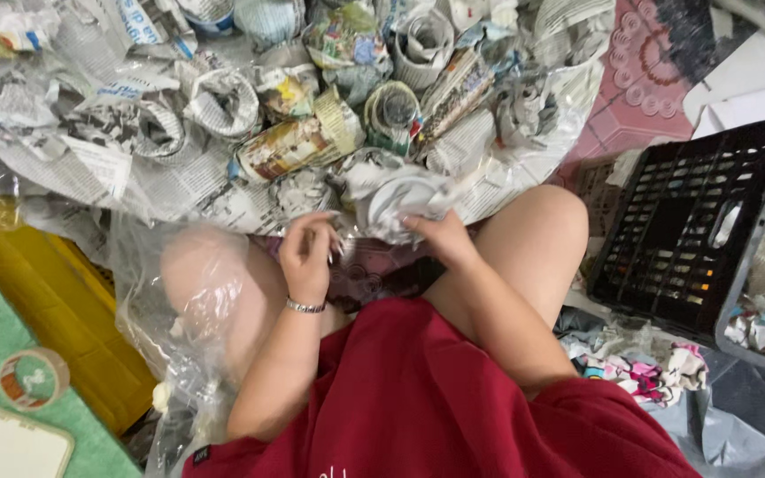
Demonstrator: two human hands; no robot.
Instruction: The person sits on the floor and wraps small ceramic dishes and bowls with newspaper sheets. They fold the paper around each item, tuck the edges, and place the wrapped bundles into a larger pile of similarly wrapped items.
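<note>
Both hands pinch newspaper roll: left hand, right hand. Risk: thin paper tears w/ hard pull, prob unrolls.

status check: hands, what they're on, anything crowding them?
Left hand and right hand both gripping a newspaper wad. Pile of rolled newspaper right ahead. Black crate off right.

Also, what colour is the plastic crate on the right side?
The plastic crate is black, seen in the head view.
</note>
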